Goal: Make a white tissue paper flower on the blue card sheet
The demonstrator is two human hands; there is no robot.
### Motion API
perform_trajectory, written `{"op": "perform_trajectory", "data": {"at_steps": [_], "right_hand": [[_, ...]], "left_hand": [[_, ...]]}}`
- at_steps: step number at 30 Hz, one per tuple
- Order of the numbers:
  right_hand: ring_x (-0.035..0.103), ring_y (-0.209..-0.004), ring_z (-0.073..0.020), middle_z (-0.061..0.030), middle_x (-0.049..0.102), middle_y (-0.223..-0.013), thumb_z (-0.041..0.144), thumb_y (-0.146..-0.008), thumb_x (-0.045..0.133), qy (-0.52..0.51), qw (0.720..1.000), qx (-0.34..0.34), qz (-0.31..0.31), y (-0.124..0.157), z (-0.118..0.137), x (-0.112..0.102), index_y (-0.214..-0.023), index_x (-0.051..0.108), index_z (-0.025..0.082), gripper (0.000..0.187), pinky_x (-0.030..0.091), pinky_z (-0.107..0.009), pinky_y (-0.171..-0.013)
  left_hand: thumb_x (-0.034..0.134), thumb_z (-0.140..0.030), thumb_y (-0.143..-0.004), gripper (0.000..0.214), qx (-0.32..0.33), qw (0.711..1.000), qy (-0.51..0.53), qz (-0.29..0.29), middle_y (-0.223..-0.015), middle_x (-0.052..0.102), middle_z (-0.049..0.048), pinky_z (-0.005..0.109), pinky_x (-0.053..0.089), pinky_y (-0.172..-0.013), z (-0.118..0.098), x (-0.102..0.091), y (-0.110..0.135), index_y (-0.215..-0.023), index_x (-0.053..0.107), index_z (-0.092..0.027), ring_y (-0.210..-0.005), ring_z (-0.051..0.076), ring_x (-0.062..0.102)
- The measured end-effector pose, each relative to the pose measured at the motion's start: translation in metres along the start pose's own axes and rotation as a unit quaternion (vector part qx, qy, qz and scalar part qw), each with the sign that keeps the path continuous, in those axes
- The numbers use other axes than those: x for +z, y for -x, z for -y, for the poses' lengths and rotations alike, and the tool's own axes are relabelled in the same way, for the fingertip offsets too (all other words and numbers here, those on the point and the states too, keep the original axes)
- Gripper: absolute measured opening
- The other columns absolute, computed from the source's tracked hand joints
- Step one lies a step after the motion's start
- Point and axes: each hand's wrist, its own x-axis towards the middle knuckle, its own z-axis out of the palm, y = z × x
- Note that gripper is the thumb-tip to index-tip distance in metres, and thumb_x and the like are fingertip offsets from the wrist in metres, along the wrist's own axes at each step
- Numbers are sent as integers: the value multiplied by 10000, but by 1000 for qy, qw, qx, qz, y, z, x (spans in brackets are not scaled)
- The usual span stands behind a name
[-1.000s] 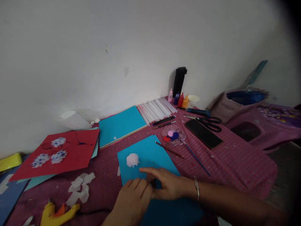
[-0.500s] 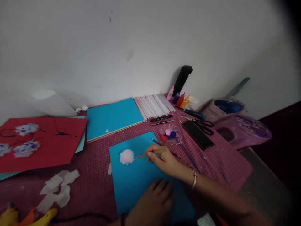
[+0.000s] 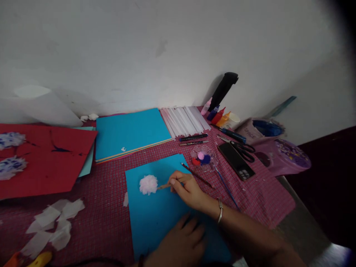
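Observation:
A sheet of blue paper [image 3: 151,222] lies on the checked tablecloth, and a fluffy pale-pink tissue flower [image 3: 148,184] sits on its upper left part. My right hand [image 3: 183,188] pinches a thin brown stick [image 3: 164,186], its tip at the flower's lower right edge. Whether the stick is a brush I cannot tell. Lower down, my left hand [image 3: 180,241] rests on the paper, palm down and fingers apart, holding nothing. A pencil [image 3: 198,175] lies just beyond my right hand, beside a clear palette [image 3: 204,158] with pink, red and dark blue paint.
Scissors [image 3: 241,149], a phone [image 3: 236,161] and a blue brush [image 3: 226,189] lie to the right. Paint bottles [image 3: 218,115] and white strips [image 3: 185,121] are at the back. On the left are red paper [image 3: 55,163] with tissue flowers and loose white tissue pieces [image 3: 59,222].
The stick's tip has come slightly closer to the pink flower's lower right edge. My left hand stays on the paper. The whole view has shifted a little.

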Motion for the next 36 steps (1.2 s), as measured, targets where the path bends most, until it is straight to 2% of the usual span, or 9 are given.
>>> {"op": "perform_trajectory", "data": {"at_steps": [10, 16, 18, 23, 27, 29, 32, 34, 36], "right_hand": [[573, -660, -129, -24, 604, -708, 318, -939, 408, -71, 997, -15, 26, -1, -3, 2, -760, 595, 162, 302, 451, -241, -621], [555, -623, -122, -31, 583, -682, 372, -956, 371, -71, 996, -14, -51, 3, -2, -9, -652, 575, 154, 426, 452, -243, -592], [553, -619, -119, -31, 582, -693, 373, -959, 363, -72, 996, -12, -59, 2, -5, -8, -664, 570, 156, 421, 449, -240, -584], [564, -664, -119, -22, 603, -734, 284, -948, 395, -31, 999, -24, -17, -1, -9, 0, -839, 598, 156, 264, 450, -236, -634], [577, -712, -125, -24, 619, -764, 249, -937, 411, -19, 999, -47, 5, -2, -6, 1, -870, 613, 158, 231, 451, -241, -668], [580, -706, -125, -27, 616, -760, 253, -939, 406, -35, 998, -46, -9, -1, -5, -2, -836, 617, 158, 253, 451, -238, -655], [564, -622, -114, -28, 599, -710, 286, -949, 380, -75, 997, -11, -36, -1, -4, -5, -686, 585, 156, 358, 445, -226, -581], [557, -592, -110, -31, 599, -699, 300, -950, 377, -81, 996, 5, -23, -1, -4, -3, -637, 571, 154, 396, 441, -223, -558], [561, -597, -110, -34, 608, -716, 297, -948, 384, -73, 997, 7, 5, -1, -4, 1, -667, 588, 150, 376, 446, -223, -565]], "left_hand": [[460, -380, -913, 291, 3, 1000, -7, -9, -1135, 623, 8, 368, 362, -951, 2, 1, 0, -1114, 588, -213, -1029, 194, 507], [478, -401, -899, 319, 15, 999, -43, -24, -1180, 605, 12, 389, 374, -951, 2, 12, 4, -1158, 570, -238, -1068, 209, 503], [489, -410, -891, 318, 21, 998, -50, -38, -1172, 608, 12, 392, 383, -944, 3, 14, 5, -1145, 578, -240, -1055, 213, 510], [479, -383, -902, 275, 27, 995, -59, -79, -1089, 638, 0, 379, 406, -918, 5, 13, 3, -1101, 597, -235, -1012, 204, 535], [457, -365, -918, 248, 21, 995, -50, -89, -1054, 652, -7, 361, 413, -912, 4, 13, 2, -1067, 610, -239, -1009, 197, 544], [455, -365, -919, 245, 18, 995, -47, -82, -1065, 651, -10, 361, 409, -919, 4, 12, 2, -1063, 610, -241, -1010, 193, 543], [465, -354, -915, 235, 14, 995, -44, -93, -1089, 646, -14, 364, 398, -926, 4, 12, 2, -1063, 608, -240, -1015, 192, 537], [467, -351, -915, 227, 15, 995, -41, -91, -1080, 646, -11, 368, 395, -923, 4, 12, 1, -1050, 610, -238, -1015, 196, 535], [468, -356, -915, 226, 20, 997, -38, -70, -1072, 647, -2, 373, 390, -925, 4, 12, 1, -1041, 609, -235, -1013, 199, 535]]}}
